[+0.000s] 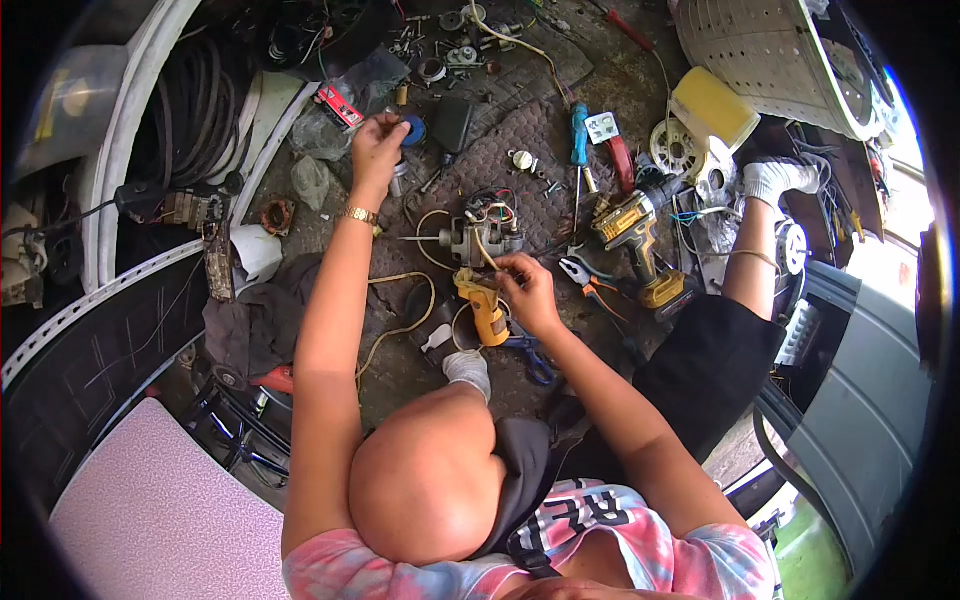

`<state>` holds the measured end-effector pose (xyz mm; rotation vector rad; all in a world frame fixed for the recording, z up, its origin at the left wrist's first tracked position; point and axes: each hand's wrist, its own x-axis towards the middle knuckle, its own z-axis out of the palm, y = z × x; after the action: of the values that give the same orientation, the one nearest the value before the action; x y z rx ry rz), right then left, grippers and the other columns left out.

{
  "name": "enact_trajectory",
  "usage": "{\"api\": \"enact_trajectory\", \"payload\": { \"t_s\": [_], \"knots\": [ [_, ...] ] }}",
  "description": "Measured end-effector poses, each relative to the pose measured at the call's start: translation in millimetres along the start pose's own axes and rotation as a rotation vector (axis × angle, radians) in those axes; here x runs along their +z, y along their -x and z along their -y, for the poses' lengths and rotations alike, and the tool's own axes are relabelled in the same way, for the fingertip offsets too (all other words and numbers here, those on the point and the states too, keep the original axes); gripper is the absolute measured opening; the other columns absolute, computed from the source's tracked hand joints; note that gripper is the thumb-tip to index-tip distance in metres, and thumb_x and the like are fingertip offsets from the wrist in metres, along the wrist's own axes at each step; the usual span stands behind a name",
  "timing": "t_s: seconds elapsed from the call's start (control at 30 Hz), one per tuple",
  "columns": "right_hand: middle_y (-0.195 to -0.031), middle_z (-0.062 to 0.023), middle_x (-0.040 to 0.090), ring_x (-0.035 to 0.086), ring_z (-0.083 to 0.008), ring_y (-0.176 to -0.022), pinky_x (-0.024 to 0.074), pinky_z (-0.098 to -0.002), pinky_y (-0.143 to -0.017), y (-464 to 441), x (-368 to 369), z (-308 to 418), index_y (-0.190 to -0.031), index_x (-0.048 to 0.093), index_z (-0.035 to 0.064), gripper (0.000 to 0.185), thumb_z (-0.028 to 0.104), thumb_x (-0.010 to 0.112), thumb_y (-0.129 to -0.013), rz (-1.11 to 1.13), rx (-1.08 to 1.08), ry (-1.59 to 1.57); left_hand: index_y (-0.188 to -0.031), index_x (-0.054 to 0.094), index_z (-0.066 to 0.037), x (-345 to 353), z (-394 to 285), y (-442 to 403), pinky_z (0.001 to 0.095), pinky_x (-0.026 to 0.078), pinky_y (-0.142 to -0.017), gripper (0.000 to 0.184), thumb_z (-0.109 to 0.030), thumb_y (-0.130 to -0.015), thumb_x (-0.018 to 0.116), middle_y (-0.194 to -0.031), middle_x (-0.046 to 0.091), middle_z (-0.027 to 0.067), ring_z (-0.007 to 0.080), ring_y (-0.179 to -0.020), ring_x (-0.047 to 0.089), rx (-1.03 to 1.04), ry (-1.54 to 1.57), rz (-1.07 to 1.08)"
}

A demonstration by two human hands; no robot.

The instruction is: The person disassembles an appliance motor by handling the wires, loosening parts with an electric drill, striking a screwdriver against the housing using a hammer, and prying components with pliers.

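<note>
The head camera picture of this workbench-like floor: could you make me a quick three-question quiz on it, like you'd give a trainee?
1. Which of these is nearest the left hand? a) the pliers b) the blue roll c) the screwdriver
2. True or false: a gold-coloured band circles the left wrist.
3. Fill in: the cordless drill is black and ____.

Key: 1 b; 2 true; 3 yellow.

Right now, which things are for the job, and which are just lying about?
Probably for the job:
motor
pale wire, pinched by the right hand
blue roll, at the left hand

Probably just lying about, as neither hand touches them:
drill
pliers
screwdriver
holed drum
</note>
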<state>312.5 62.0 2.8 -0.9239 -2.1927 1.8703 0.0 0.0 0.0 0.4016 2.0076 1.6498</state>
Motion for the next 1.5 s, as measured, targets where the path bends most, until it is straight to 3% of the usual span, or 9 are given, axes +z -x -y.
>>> {"api": "enact_trajectory", "payload": {
  "t_s": [0.17,0.2,0.3,0.4,0.57,1.03,1.2,1.37,1.5],
  "knots": [
    [-0.081,-0.0098,0.067,0.059,-0.0152,-0.062,0.0477,-0.0293,-0.059,19,-15,3,-0.099,0.067,0.0025,0.021,-0.001,0.067,-0.078,-0.088,0.17,-0.052,-0.09,0.057,-0.004,-3,15,23,0.0227,0.044,-0.064,0.012,-0.01,-0.085,0.066,-0.079,0.058,-0.002,0.0058,-0.069,0.052,-0.181,0.188,-0.037],
    [-0.082,-0.0084,0.068,0.06,-0.0117,-0.063,0.0485,-0.0276,-0.059,16,-13,2,-0.098,0.067,0.0008,0.019,-0.002,0.066,-0.08,-0.087,0.087,0.017,-0.089,0.056,-0.003,-2,9,25,0.0241,0.043,-0.064,0.011,-0.009,-0.084,0.064,-0.076,0.056,-0.0028,0.0062,-0.069,0.051,0.082,-0.124,-0.071],
    [-0.082,-0.0078,0.069,0.062,-0.0094,-0.068,0.0498,-0.0261,-0.061,15,-9,1,-0.099,0.067,-0.0016,0.018,-0.002,0.064,-0.081,-0.053,0.173,-0.14,-0.088,0.056,-0.003,-1,-7,44,0.0238,0.043,-0.064,0.012,-0.009,-0.083,0.065,-0.075,0.054,-0.0034,0.0062,-0.068,0.05,0.244,-0.188,0.022],
    [-0.087,-0.0043,0.068,0.061,-0.009,-0.079,0.0497,-0.0253,-0.076,11,-8,0,-0.099,0.066,-0.0043,0.016,-0.004,0.062,-0.084,-0.012,0.221,-0.186,-0.087,0.054,-0.005,9,-10,99,0.0229,0.042,-0.064,0.012,-0.008,-0.082,0.065,-0.075,0.052,-0.0033,0.0057,-0.068,0.048,0.139,-0.134,0.187],
    [-0.084,-0.0064,0.07,0.063,-0.0091,-0.073,0.0513,-0.025,-0.067,11,3,-11,-0.098,0.068,-0.0046,0.016,-0.003,0.064,-0.083,-0.021,0.253,-0.423,-0.086,0.052,-0.004,44,14,199,0.0216,0.038,-0.053,0.014,-0.008,-0.081,0.064,-0.068,0.047,-0.0045,0.0033,-0.059,0.042,-0.005,-0.165,0.373],
    [-0.081,-0.007,0.069,0.062,-0.0087,-0.072,0.05,-0.025,-0.066,17,11,15,-0.087,0.069,-0.0027,0.01,-0.003,0.071,-0.077,-0.115,0.081,-0.109,-0.089,0.058,0.0,51,18,207,0.0244,0.043,-0.055,0.012,-0.002,-0.08,0.065,-0.074,0.058,0.0017,0.0063,-0.06,0.049,-0.12,-0.199,0.382],
    [-0.077,-0.0107,0.068,0.066,-0.0172,-0.068,0.0505,-0.0296,-0.062,14,9,5,-0.084,0.068,-0.0011,0.011,-0.003,0.072,-0.074,-0.108,0.156,-0.147,-0.087,0.059,0.0,52,20,213,0.0251,0.048,-0.064,0.007,0.003,-0.082,0.063,-0.079,0.062,0.0032,0.0088,-0.072,0.059,-0.085,-0.133,0.316],
    [-0.073,-0.014,0.065,0.064,-0.019,-0.065,0.049,-0.0327,-0.06,16,10,5,-0.081,0.065,-0.0023,0.009,-0.004,0.069,-0.073,-0.115,-0.155,0.012,-0.1,0.055,-0.001,48,28,215,0.0256,0.049,-0.071,0.021,0.006,-0.082,0.064,-0.085,0.064,0.0041,0.0101,-0.078,0.061,-0.148,-0.093,0.339],
    [-0.076,-0.0117,0.065,0.063,-0.0162,-0.066,0.0489,-0.0307,-0.06,17,10,6,-0.077,0.061,-0.0019,0.009,-0.006,0.068,-0.074,-0.049,0.061,-0.063,-0.113,0.047,-0.002,49,32,209,0.0259,0.048,-0.078,0.036,0.006,-0.082,0.063,-0.086,0.061,0.0036,0.0101,-0.084,0.058,-0.13,-0.073,0.378]
  ]
}}
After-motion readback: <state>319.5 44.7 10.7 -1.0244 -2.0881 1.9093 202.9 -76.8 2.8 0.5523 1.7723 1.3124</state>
